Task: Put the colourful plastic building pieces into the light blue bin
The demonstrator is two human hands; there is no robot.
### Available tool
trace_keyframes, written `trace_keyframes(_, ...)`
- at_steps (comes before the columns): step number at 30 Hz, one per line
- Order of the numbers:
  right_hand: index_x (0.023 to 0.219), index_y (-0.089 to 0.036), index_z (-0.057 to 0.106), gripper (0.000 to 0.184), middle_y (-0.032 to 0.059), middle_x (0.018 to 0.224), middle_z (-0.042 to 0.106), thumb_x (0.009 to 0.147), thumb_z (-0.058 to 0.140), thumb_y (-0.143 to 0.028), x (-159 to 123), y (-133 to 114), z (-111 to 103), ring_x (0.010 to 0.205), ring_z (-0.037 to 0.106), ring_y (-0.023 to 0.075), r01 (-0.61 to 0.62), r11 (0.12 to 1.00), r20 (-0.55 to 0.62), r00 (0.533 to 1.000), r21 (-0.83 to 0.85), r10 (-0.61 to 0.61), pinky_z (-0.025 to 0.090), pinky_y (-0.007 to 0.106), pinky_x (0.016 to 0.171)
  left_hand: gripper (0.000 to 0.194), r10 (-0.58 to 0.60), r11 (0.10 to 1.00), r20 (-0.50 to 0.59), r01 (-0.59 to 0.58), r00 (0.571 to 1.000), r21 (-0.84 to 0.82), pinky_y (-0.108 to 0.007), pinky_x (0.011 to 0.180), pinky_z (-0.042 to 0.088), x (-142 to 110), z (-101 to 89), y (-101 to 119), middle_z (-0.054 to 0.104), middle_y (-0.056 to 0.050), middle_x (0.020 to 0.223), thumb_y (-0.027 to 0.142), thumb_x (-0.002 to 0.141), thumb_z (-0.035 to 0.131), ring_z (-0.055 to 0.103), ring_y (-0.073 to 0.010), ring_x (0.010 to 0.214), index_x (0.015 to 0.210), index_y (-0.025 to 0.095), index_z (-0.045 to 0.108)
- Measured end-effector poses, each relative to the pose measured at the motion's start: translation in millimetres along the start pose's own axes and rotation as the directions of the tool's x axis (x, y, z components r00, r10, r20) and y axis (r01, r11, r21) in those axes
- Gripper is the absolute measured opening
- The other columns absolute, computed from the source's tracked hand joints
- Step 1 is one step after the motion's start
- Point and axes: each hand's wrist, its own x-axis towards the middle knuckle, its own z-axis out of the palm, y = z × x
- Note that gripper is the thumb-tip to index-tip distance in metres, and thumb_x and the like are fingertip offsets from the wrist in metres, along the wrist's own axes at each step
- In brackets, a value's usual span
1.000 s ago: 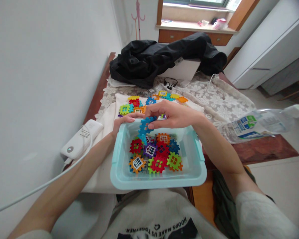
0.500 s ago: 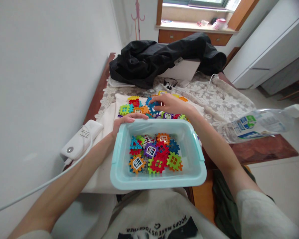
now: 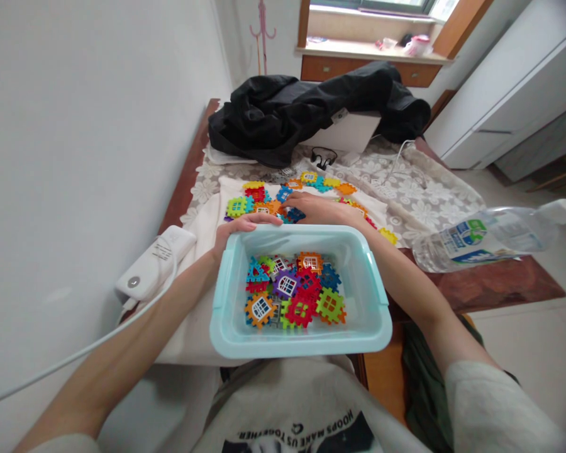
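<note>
A light-blue plastic tub [image 3: 302, 345] stands in front of my body, with colourful interlocking building blocks [image 3: 306, 283] lying loose on its floor. My left hand [image 3: 245, 228] grips the tub's far left rim, fingers laid along the edge. Just beyond the far rim, my right hand [image 3: 318, 207] reaches low over more blocks, touching or nearly touching a dark blue piece [image 3: 294, 215]. Its fingers are bent and apart; the thumb side is partly hidden. Around it lie a green block [image 3: 236, 206], a yellow block [image 3: 309, 177] and several others on a white cloth.
A white power bank [image 3: 155, 264] with a cable lies left by the wall. On the right is a clear plastic bottle [image 3: 490, 233]. Black clothing [image 3: 306, 110] partly covers a silver laptop [image 3: 344, 133] at the back, near black earphones [image 3: 324, 158].
My right hand has moved down and slightly nearer, from above the blocks to just behind the tub's far rim. My left hand and the tub have stayed in place.
</note>
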Motion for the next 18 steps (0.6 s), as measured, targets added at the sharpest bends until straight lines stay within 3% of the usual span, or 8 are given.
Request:
trace_keyframes(3,0.129,-0.022,0.08,0.037,0.0125,0.133,0.083,0.095,0.081,-0.038,0,-4,-2,0.126,0.075,0.0313,-0.017,1.0,0.01,1.0,0.007,0.017,0.057,0.04,0.107,0.044,-0.006,1.0,-0.003,0.006,1.0,0.001,-0.03,0.068,0.062,0,-0.7,-1,0.085,-0.012,0.096,0.036,0.066,0.077,0.076,-0.0244,0.076,0.101,0.014,0.092)
trace_keyframes(7,0.122,-0.019,0.08,0.033,0.0141,0.131,0.083,0.097,0.081,-0.039,1,-8,-6,0.12,0.075,0.0301,-0.026,1.0,0.03,0.999,0.003,0.026,0.057,0.039,0.103,0.043,-0.007,1.0,-0.003,0.007,1.0,0.019,-0.03,0.07,0.062,-1,-0.1,2,0.085,-0.012,0.094,0.036,0.065,0.079,0.075,-0.0238,0.076,0.099,0.015,0.092)
trace_keyframes(13,0.156,-0.022,0.066,0.062,0.0148,0.157,0.072,0.1,0.079,-0.046,-8,-16,-11,0.137,0.069,0.0314,-0.068,0.998,0.072,0.995,0.0,0.068,0.055,0.038,0.112,0.043,0.0,0.999,-0.028,0.001,1.0,0.035,-0.03,0.072,0.061,-1,2.6,3,0.085,-0.011,0.096,0.037,0.063,0.079,0.075,-0.0238,0.078,0.098,0.015,0.092)
trace_keyframes(16,0.166,-0.028,0.058,0.065,0.0115,0.163,0.068,0.104,0.075,-0.035,-10,-20,-13,0.14,0.067,0.0278,-0.049,0.999,0.066,0.997,0.024,0.047,0.052,0.037,0.116,0.042,-0.009,0.999,-0.027,0.01,1.0,0.044,-0.029,0.073,0.061,-2,5.6,5,0.084,-0.011,0.095,0.037,0.063,0.079,0.075,-0.0239,0.08,0.097,0.015,0.091)
trace_keyframes(18,0.164,-0.028,0.061,0.059,0.0102,0.159,0.071,0.106,0.071,-0.028,-10,-23,-14,0.14,0.067,0.0264,-0.001,0.999,0.076,0.997,0.036,-0.002,0.051,0.037,0.117,0.042,-0.008,0.998,-0.01,0.008,1.0,0.057,-0.029,0.072,0.06,-2,6.9,7,0.083,-0.011,0.093,0.037,0.064,0.08,0.074,-0.0232,0.078,0.098,0.014,0.09)
